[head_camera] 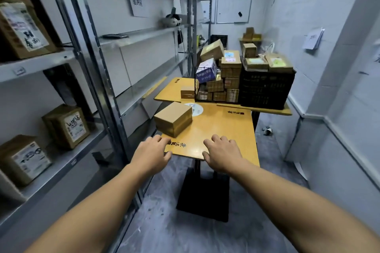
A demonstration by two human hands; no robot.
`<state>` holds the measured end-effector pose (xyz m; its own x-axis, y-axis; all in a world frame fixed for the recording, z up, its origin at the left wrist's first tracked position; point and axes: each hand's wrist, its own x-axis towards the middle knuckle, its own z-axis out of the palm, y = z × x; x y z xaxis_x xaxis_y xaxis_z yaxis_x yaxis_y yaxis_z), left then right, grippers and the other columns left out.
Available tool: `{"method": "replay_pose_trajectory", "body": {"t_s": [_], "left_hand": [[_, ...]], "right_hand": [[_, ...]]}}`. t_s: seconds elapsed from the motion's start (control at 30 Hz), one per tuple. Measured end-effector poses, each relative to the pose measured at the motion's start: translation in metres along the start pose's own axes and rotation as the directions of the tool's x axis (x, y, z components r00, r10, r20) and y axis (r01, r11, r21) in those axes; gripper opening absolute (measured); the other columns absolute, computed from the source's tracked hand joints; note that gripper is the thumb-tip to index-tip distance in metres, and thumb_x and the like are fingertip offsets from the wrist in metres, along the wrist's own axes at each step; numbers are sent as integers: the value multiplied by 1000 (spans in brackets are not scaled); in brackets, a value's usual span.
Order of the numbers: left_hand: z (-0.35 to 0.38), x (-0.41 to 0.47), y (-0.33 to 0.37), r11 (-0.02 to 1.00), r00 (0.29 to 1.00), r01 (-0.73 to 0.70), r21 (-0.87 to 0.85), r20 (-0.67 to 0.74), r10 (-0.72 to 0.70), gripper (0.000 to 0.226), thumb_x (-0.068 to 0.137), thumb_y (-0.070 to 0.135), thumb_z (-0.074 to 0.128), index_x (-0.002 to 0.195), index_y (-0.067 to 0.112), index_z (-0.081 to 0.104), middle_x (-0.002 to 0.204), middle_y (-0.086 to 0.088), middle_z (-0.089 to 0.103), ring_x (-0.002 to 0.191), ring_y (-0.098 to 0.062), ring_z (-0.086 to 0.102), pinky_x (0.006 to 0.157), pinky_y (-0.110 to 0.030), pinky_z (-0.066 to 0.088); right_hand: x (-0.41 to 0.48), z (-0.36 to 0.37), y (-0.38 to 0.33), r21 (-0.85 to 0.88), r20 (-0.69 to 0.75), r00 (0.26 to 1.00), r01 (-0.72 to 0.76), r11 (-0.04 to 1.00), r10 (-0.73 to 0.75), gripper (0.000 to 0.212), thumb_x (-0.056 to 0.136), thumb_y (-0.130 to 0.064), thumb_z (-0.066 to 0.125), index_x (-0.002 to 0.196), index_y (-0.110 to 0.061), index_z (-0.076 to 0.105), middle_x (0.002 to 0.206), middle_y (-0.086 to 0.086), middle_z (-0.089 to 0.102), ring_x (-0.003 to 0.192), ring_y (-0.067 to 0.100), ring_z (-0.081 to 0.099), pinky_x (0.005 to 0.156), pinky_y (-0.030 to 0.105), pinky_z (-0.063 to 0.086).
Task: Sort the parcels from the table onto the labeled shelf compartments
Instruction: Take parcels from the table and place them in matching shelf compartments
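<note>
Our left hand [153, 151] and right hand [221, 154] hover empty, fingers loosely curled, over the table [226, 129] edge near one box [173, 118]. We judge sorting barely begun: three parcels [66, 126] sit on the shelf [47, 61], and many more wait in the basket [205, 88] and crate [267, 90].

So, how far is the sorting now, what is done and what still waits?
Looks done: three labelled boxes sit on the left shelves. In hand: nothing; left hand and right hand are empty by the edge of the near table, nearest the plain brown box. Left: that box, a small box on the far table, the full wire basket, the parcels on the black crate.
</note>
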<state>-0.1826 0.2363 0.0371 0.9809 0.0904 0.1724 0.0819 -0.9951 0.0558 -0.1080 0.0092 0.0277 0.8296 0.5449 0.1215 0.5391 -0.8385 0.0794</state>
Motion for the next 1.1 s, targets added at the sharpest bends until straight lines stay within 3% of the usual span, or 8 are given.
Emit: {"method": "replay_pose_trajectory", "body": {"t_s": [0.2,0.37,0.5,0.83,1.0,1.1], "left_hand": [[37,90,-43,996,997,6,94,70,-13,49,93,53,40,137,33,42,128,3,53,113,-22,51,92,-38,43],[72,141,-62,995,983,16,100,180,-34,44,93,50,38,131,30,46,124,2,55,111,-23,52,90,-38,44],[87,186,-73,995,982,26,96,184,-44,47,93,49,38,136,30,43,127,2,53,114,-23,50,92,-38,42],[109,281,-113,978,961,174,119,197,-195,48,94,49,37,137,30,40,129,1,52,115,-24,49,93,-40,42],[126,312,-132,966,931,243,90,259,-258,45,95,46,38,137,30,42,130,-1,52,115,-26,50,95,-41,43],[135,341,-142,970,934,231,72,262,-242,42,96,45,38,135,30,43,131,-1,51,115,-27,50,94,-41,43]], "right_hand": [[103,25,6,17,52,998,16,1000,-17,39,100,-47,38,129,-22,47,128,9,51,114,33,51,87,44,40],[155,56,16,49,159,987,13,999,-20,42,101,-48,37,133,-22,45,131,9,50,115,33,50,89,44,41],[206,73,27,84,190,981,18,996,-34,43,101,-48,36,135,-22,44,133,9,50,118,34,50,91,45,41],[341,122,34,316,200,974,39,948,-106,46,101,-49,38,140,-25,41,139,9,49,123,33,49,95,44,47],[367,152,22,457,256,962,-29,889,-100,50,101,-49,39,148,-36,28,140,8,46,124,32,48,97,43,48],[386,163,15,516,185,980,-39,856,-67,46,101,-47,43,144,-36,31,140,6,43,125,30,44,99,41,46]]}}
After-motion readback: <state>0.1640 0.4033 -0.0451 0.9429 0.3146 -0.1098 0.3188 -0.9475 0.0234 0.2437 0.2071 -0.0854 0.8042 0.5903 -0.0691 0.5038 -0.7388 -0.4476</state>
